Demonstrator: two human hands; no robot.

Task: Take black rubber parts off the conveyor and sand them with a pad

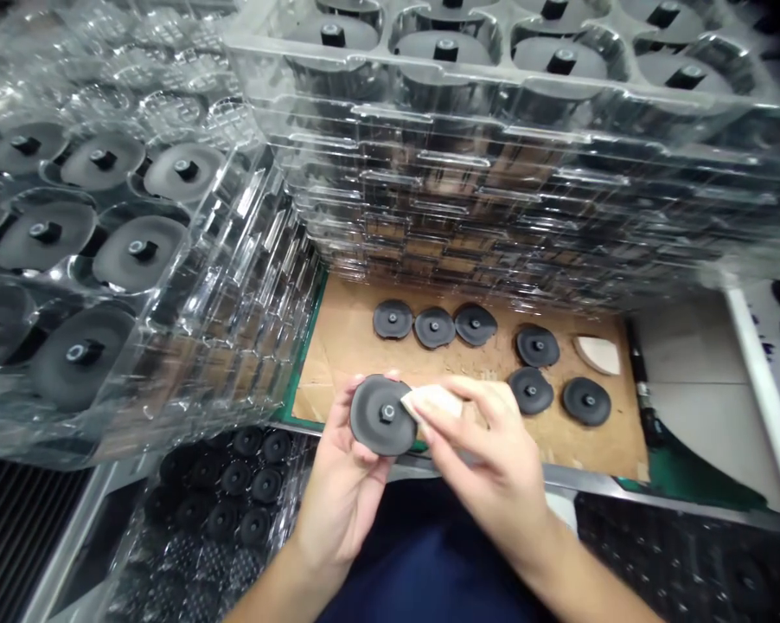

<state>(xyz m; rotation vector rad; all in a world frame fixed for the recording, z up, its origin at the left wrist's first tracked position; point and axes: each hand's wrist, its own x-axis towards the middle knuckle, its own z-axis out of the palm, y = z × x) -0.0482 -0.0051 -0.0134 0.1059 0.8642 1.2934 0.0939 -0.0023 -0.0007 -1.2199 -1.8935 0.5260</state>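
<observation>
- Black disc (383, 420), lower centre: the left hand (351, 459) gripped its rim; the right hand (487, 441) pinched a white pad (440, 400) at its right edge, so this disc seemed unfinished.
- 6 other discs (435, 327) lay on cardboard (338, 346), centre to right; done or waiting, I couldn't tell.
- Trays (266, 39) at top and left held more.

Held disc (377, 428) fairly sharp, glare on clear trays (455, 163), L side blurry, btm corners dim.

Cardboard (342, 337) lies on the green bench (694, 490); it bears six discs (435, 328) and a wedge (598, 356).
</observation>
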